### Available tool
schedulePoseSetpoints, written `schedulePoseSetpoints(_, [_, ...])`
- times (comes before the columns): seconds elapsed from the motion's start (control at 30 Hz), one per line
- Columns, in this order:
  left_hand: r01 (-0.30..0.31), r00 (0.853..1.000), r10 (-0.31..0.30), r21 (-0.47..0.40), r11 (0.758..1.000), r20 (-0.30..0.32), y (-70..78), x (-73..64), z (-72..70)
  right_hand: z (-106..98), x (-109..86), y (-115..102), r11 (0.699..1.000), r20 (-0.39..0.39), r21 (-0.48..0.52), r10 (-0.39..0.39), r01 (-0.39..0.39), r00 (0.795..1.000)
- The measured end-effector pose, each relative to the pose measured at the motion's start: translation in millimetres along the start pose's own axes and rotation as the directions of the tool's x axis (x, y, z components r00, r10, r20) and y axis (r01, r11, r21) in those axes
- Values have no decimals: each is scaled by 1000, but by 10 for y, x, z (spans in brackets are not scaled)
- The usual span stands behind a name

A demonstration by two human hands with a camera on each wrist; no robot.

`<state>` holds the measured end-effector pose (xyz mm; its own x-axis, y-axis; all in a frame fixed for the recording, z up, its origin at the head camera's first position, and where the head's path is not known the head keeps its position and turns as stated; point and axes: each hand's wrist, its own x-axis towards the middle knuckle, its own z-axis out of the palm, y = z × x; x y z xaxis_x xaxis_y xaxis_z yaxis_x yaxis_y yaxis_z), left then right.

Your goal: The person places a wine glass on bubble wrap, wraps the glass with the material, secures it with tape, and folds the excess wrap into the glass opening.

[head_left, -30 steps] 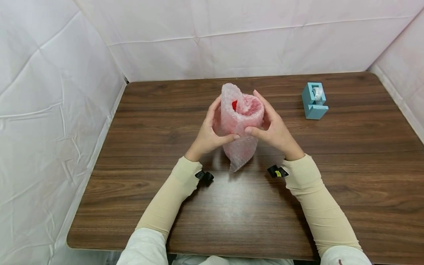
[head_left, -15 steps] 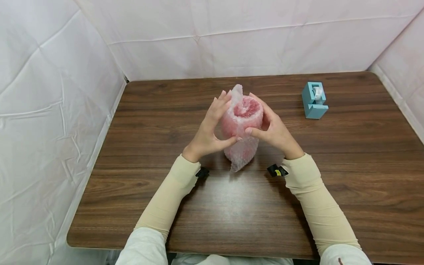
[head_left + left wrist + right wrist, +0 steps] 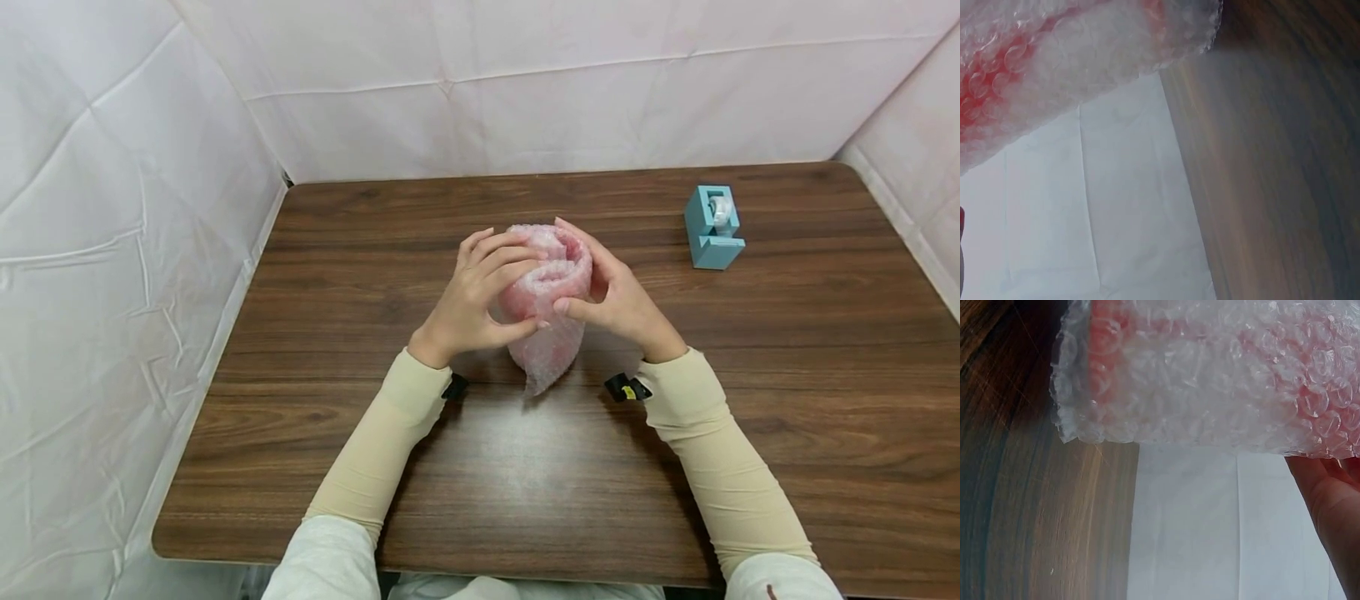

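Note:
Bubble wrap [image 3: 555, 333] is rolled into an upright bundle around something red, whose kind stays hidden. It stands near the middle of the table, and a pointed corner of the wrap hangs at its front. My left hand [image 3: 476, 296] lays its fingers over the bundle's top left, on the folded-in wrap, with the thumb touching the front. My right hand [image 3: 618, 300] grips the right side, thumb in front and fingers behind. Red shows through the wrap [image 3: 1022, 69] in the left wrist view. At the right edge of the right wrist view, part of my hand [image 3: 1329, 506] touches the wrap.
A light blue tape dispenser [image 3: 714, 229] with a roll of clear tape stands at the back right of the brown wooden table [image 3: 337, 333]. White sheeting [image 3: 562, 108] encloses the back and both sides.
The tall wrap flap at the bundle's top left has been folded down and inward. My left fingers moved from the side to the top. My right hand keeps its grip.

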<state>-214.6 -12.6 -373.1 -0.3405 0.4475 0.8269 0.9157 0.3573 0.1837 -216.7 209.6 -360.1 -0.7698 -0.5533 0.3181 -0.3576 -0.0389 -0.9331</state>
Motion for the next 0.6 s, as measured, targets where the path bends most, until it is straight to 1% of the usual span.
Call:
schedulePoseSetpoints(0.17, [-18, 1000, 18, 44, 999, 2, 0, -3, -14, 11, -6, 3, 1000, 11, 17, -11, 10, 1000])
schedulePoseSetpoints(0.27, [-23, 1000, 23, 67, 997, 7, -1, -7, -20, 14, -10, -2, 1000, 10, 9, -10, 10, 1000])
schedulePoseSetpoints(0.6, [-26, 999, 23, 97, 995, 40, 28, 11, -49, 37, -7, -20, 1000, 12, -5, -12, 12, 1000])
